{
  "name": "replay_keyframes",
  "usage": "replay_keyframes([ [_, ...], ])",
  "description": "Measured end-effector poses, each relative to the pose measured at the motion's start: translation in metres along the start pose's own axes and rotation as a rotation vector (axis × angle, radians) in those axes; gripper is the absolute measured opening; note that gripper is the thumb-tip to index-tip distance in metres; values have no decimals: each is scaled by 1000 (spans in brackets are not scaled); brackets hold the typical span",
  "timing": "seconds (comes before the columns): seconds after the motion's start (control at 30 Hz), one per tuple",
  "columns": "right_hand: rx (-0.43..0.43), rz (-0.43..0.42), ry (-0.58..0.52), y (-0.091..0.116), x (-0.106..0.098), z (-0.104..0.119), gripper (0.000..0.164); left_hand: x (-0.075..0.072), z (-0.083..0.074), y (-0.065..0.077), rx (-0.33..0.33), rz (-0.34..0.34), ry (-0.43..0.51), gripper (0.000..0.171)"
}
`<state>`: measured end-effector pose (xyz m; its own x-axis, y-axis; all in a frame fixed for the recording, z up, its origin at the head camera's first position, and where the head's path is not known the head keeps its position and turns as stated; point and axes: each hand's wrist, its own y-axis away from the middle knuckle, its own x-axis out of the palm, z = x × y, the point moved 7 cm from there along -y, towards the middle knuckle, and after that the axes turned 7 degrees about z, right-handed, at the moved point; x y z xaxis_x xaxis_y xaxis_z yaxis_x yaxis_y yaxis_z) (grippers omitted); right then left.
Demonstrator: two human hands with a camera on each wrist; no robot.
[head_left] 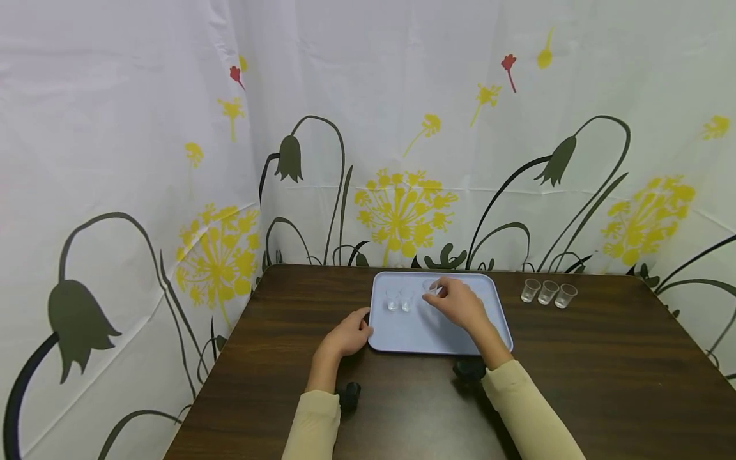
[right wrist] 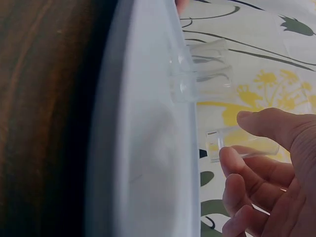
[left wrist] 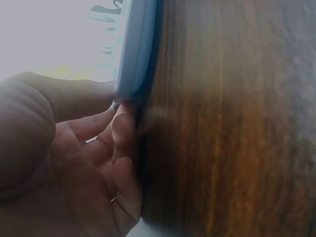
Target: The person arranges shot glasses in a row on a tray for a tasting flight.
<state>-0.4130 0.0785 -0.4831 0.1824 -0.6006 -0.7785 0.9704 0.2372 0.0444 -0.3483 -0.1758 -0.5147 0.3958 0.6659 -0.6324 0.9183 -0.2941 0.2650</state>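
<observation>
A light blue tray [head_left: 428,335] lies on the table. My left hand [head_left: 346,333] grips its left edge, thumb over the rim and fingers curled against the underside, as the left wrist view shows. Over the tray, my right hand [head_left: 458,303] pinches a small clear shot glass [right wrist: 214,148] between thumb and fingers. In the right wrist view this glass is held up off the tray surface. Two more shot glasses, a left one [head_left: 392,301] and a right one [head_left: 406,303], stand side by side toward the tray's left.
On the brown wooden table [head_left: 604,364], three clear shot glasses [head_left: 548,292] stand in a row to the right of the tray. A white curtain [head_left: 391,83] printed with flowers hangs behind the table and along its left side.
</observation>
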Motion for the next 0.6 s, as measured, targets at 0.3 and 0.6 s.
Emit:
replay_keyframes([
  [0.3, -1, 31, -17, -1, 14, -4, 33, 3, 1, 1, -24, 14, -11, 57],
  [0.6, -12, 57, -22, -2, 17, 1, 32, 12, 44, -38, 42, 10, -57, 65],
])
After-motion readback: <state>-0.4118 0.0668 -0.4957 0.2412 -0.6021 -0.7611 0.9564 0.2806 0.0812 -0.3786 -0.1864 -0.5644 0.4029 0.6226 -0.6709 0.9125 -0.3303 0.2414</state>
